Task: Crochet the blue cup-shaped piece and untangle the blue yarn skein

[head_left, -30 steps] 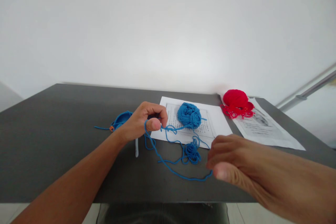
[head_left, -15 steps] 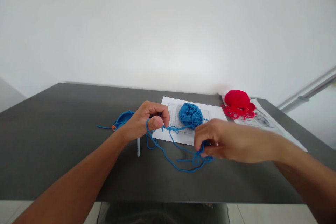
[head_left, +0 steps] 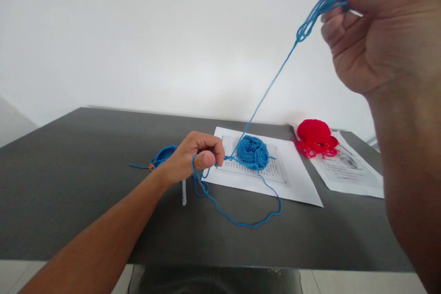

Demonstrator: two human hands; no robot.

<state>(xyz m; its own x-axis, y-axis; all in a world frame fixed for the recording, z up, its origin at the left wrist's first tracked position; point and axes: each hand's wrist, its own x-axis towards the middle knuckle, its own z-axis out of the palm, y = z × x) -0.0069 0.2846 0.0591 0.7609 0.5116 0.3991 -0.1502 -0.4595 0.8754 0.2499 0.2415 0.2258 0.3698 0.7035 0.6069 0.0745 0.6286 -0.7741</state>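
My right hand [head_left: 382,23] is raised at the upper right, its fingers closed round a looped bunch of blue yarn [head_left: 319,9]. From that bunch a taut strand runs down to my left hand [head_left: 201,154], which pinches blue yarn low over the table. A loop of yarn also circles the left thumb. Just right of the left hand, a blue yarn ball [head_left: 253,152] rests on a printed sheet [head_left: 299,183]. A loose strand curves over the table in front of it. Behind the left wrist lies a blue piece [head_left: 161,155] with a small orange clip [head_left: 151,167], partly hidden.
Red yarn [head_left: 314,133] with a red looped piece sits on another printed sheet [head_left: 347,177] at the right. A pale thin stick [head_left: 183,193] pokes out below the left hand. The dark table [head_left: 86,183] meets a white wall [head_left: 172,46] at the back.
My right hand has risen from the tabletop to the upper right, lifting the bunch of blue yarn and drawing a strand tight. The left hand has stayed nearly in place.
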